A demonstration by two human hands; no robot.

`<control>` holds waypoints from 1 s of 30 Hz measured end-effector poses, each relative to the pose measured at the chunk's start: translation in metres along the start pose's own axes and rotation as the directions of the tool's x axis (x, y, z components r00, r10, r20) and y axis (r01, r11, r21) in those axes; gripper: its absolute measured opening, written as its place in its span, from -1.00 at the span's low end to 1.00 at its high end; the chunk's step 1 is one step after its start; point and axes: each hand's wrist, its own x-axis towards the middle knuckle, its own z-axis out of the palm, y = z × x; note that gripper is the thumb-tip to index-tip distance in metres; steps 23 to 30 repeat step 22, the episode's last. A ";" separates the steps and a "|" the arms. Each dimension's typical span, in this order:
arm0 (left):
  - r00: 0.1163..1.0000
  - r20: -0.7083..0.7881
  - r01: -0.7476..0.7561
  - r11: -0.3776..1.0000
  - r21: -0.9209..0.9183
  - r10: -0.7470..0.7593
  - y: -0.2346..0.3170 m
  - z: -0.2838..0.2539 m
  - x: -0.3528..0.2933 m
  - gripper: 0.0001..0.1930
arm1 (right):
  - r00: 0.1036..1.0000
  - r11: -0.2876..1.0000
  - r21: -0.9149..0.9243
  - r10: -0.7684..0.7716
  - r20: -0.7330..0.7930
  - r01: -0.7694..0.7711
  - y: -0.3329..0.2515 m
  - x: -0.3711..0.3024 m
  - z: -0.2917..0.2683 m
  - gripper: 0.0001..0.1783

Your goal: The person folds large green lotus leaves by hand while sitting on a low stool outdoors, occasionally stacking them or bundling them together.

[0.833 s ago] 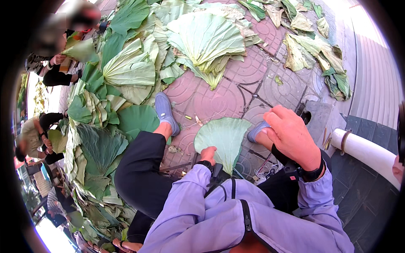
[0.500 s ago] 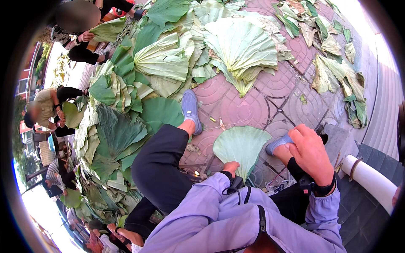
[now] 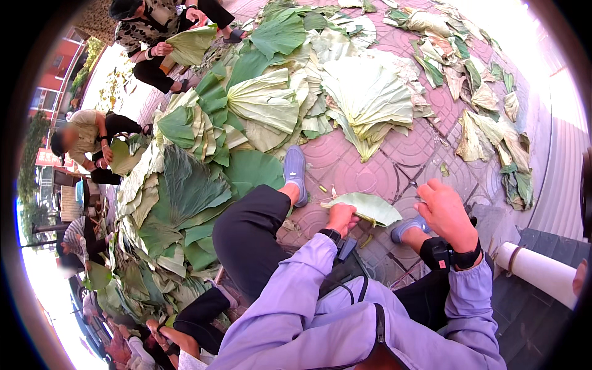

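Observation:
A pale green lotus leaf (image 3: 376,208) is gripped near its narrow end by my left hand (image 3: 342,219), its fingers closed. The leaf is tilted and foreshortened, above the paving between my feet. Just below it is a short yellow-green stem piece (image 3: 366,241); whether it is attached I cannot tell. Off to the right, apart from the leaf, my right hand (image 3: 450,213) is raised above my right lower leg. Its fingers are curled together, and anything inside them is hidden.
Fan-shaped stacks of pale leaves (image 3: 370,92) lie ahead on the pink paving. A large leaf pile (image 3: 185,191) covers the left side. Withered leaves (image 3: 496,139) lie at the right, near a white pipe (image 3: 536,274). Other people handle leaves at the left, including one co-worker's hand (image 3: 161,50).
My left hand has raised and tipped the leaf, so its broad face now shows narrow. My right hand remains curled at the right. The whole view has shifted slightly.

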 end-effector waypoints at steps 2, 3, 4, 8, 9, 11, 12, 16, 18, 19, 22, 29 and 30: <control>0.995 0.036 -0.096 0.995 -0.038 0.097 0.028 0.007 -0.022 -0.90 | 1.000 1.000 -0.004 -0.028 -0.005 0.028 0.000 0.001 0.003 -0.75; 0.987 0.057 -0.145 0.988 -0.050 0.148 0.040 0.010 -0.033 -0.92 | 1.000 1.000 0.022 -0.022 0.003 0.022 0.002 0.001 0.007 -0.75; 0.977 0.077 -0.196 0.979 -0.050 0.199 0.052 0.013 -0.044 -0.95 | 1.000 0.999 0.043 -0.018 0.014 0.017 0.003 0.002 0.011 -0.74; 0.942 0.142 -0.292 0.951 -0.105 0.305 0.084 0.003 -0.083 -0.93 | 0.998 0.988 0.150 -0.033 0.058 0.024 -0.019 0.002 0.017 -0.60; 0.927 0.176 -0.318 0.942 -0.105 0.332 0.095 0.003 -0.090 -0.93 | 0.998 0.982 0.181 -0.052 0.034 0.045 -0.023 -0.003 0.021 -0.56; 0.898 0.242 -0.348 0.930 -0.114 0.366 0.110 -0.001 -0.116 -0.92 | 0.994 0.970 0.216 -0.111 -0.017 0.112 -0.036 -0.012 0.027 -0.35; 0.878 0.280 -0.376 0.921 -0.099 0.388 0.116 -0.005 -0.123 -0.90 | 0.987 0.958 0.240 -0.141 -0.080 0.156 -0.051 -0.017 0.029 -0.32; 0.835 0.325 -0.406 0.895 -0.183 0.445 0.141 -0.024 -0.156 -0.86 | 0.979 0.935 0.311 -0.123 -0.162 0.169 -0.097 -0.028 0.039 -0.25; 0.799 0.369 -0.407 0.879 -0.247 0.474 0.148 -0.031 -0.169 -0.84 | 0.972 0.932 0.316 -0.116 -0.206 0.178 -0.114 -0.032 0.043 -0.29; 0.782 0.389 -0.403 0.871 -0.280 0.487 0.150 -0.035 -0.175 -0.83 | 0.973 0.929 0.331 -0.096 -0.211 0.164 -0.118 -0.033 0.045 -0.30; 0.732 0.465 -0.384 0.865 -0.323 0.498 0.156 -0.039 -0.194 -0.83 | 0.983 0.927 0.363 -0.026 -0.181 0.092 -0.115 -0.025 0.052 -0.35; 0.732 0.465 -0.384 0.865 -0.323 0.498 0.156 -0.039 -0.194 -0.83 | 0.983 0.927 0.363 -0.026 -0.181 0.092 -0.115 -0.025 0.052 -0.35; 0.732 0.465 -0.384 0.865 -0.323 0.498 0.156 -0.039 -0.194 -0.83 | 0.983 0.927 0.363 -0.026 -0.181 0.092 -0.115 -0.025 0.052 -0.35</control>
